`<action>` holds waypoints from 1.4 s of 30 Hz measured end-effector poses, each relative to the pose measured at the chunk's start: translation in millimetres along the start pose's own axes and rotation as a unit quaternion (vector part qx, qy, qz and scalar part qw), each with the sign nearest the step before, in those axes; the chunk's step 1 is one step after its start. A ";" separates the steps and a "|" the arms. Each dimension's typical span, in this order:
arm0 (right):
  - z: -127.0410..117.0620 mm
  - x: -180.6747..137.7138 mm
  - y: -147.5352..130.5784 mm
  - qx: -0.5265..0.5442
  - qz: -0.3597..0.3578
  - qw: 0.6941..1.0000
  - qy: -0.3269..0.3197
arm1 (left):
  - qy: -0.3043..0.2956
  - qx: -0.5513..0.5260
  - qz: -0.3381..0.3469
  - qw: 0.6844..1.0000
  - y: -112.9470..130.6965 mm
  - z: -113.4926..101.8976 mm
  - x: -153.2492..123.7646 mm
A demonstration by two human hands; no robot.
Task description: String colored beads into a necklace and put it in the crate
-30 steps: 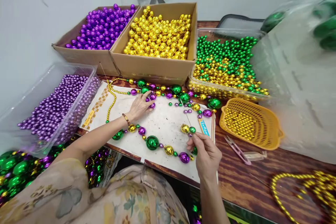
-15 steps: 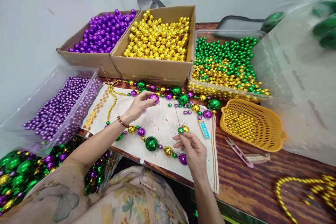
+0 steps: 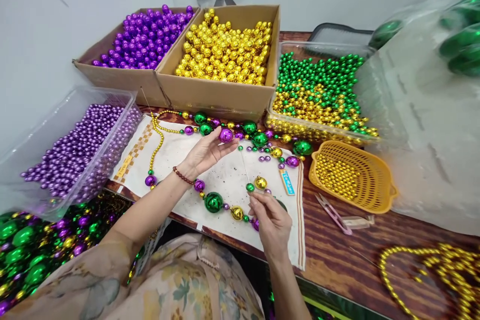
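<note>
My left hand is closed on a large shiny purple bead, pinched between thumb and fingers above the white cloth. A thin needle stands up from the fingertips of my right hand, a small green bead low on it. Where the needle passes into those fingers is hidden. Below the hands lies a bead strand with a big green bead and a gold bead; it runs under my right hand. Behind my left hand, another strand lies along the cloth's far edge.
Cardboard boxes of purple beads and gold beads stand at the back. Clear bins hold small purple beads and green-and-gold beads. At right are a yellow basket, pink-handled snips and gold bead strings.
My left hand has moved slightly right with the purple bead, nearer the needle's tip. The needle in my right hand now leans more to the left. The whole view has shifted a little.
</note>
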State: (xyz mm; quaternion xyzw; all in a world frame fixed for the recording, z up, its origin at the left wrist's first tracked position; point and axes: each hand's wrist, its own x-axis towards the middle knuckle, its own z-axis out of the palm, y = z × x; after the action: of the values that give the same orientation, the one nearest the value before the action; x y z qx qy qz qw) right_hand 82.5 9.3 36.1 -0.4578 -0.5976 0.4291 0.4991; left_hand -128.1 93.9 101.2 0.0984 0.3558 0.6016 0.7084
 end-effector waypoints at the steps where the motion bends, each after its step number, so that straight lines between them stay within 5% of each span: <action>1: 0.0 -1.1 -1.3 -0.002 -0.006 1.000 0.002 | 0.004 -0.004 0.003 1.000 0.0 0.9 0.4; 20: 2.3 -9.8 0.3 -0.026 -0.003 1.000 -0.005 | -0.002 0.012 0.012 1.000 -12.4 0.4 0.2; 31: 13.6 -7.9 -2.4 -0.009 0.012 0.999 0.030 | -0.102 0.074 0.029 0.992 -22.2 7.1 -17.1; 42: 20.5 -4.3 -4.1 0.017 0.018 0.999 0.045 | -0.085 0.058 0.044 0.994 -28.6 7.2 -18.3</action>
State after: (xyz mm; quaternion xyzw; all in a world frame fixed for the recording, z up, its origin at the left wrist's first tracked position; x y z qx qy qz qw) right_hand 62.0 3.1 36.5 -0.4783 -0.5590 0.4272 0.5256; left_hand -101.7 71.7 97.2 0.2059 0.3237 0.5997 0.7023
